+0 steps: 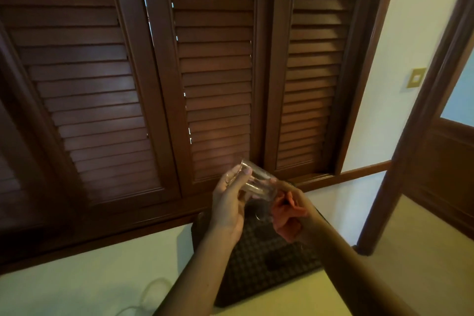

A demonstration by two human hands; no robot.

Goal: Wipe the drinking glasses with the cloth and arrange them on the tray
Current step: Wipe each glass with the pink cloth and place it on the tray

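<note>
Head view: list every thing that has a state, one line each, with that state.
drinking glass: lifted above the tray, tilted on its side, gripped by the left hand.
left hand: fingers curled round the glass.
cloth: reddish, bunched in the right hand at one end of the glass.
right hand: gripping the cloth.
tray: dark, patterned, flat on the pale surface; a second glass seems to stand on it, blurred.
louvred shutters: closed.

Glass (259, 183): clear, smooth, glossy, light glinting on its wall. Cloth (287, 210): soft, matt, reddish fabric, crumpled. Tray (259, 264): dark, matt, woven-looking checked surface. Shutters (215, 72): dark stained wood, slatted, low sheen. Tabletop (77, 287): pale, smooth, matt. Wall (415, 20): pale, matt.
</note>
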